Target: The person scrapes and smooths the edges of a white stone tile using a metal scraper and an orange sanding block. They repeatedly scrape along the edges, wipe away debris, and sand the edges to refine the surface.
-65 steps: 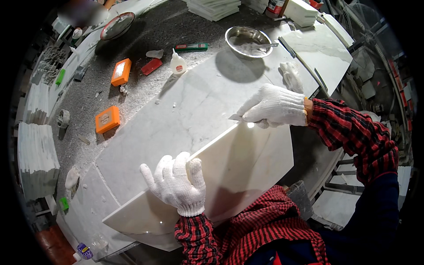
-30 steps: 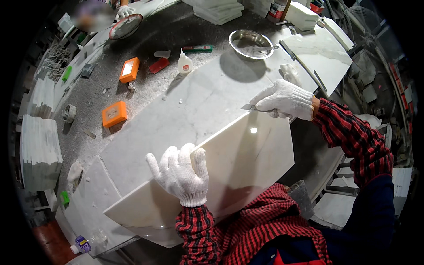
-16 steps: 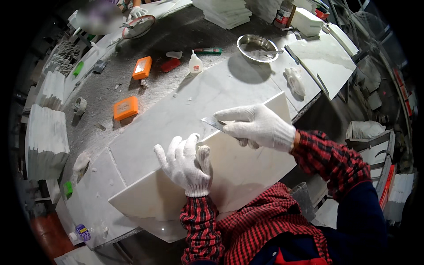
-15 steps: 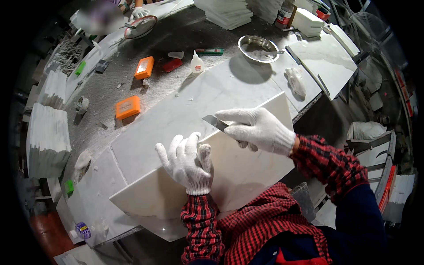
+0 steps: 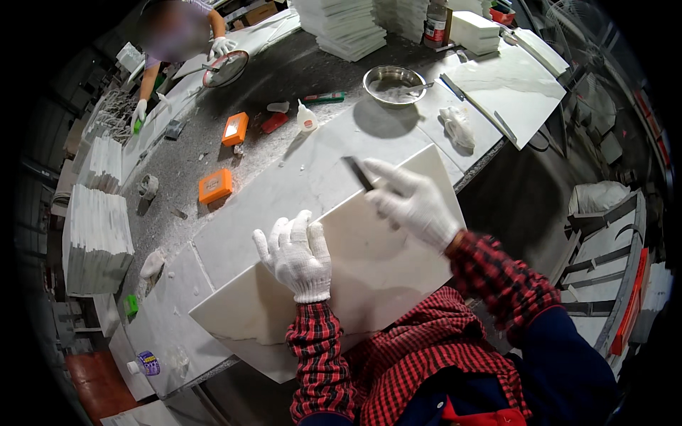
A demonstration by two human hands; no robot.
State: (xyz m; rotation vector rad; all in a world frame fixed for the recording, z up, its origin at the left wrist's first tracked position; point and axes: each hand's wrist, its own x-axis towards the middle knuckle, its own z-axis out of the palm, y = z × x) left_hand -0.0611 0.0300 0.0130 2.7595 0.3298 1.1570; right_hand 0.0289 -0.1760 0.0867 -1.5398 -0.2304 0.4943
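Right hand half-curled round blade

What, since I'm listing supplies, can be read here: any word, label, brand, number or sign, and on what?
No text reads clearly; these marks are too small or blurred:
Nearer orange box: pale label.
Farther orange box: pale label.
White squeeze bottle: reddish mark.
Bottle at lower left: purple label.
Far bottle: red label.

Stone workshop: pale slabs are standing stacked toward the far edge of the worktable; white dust is coating it.
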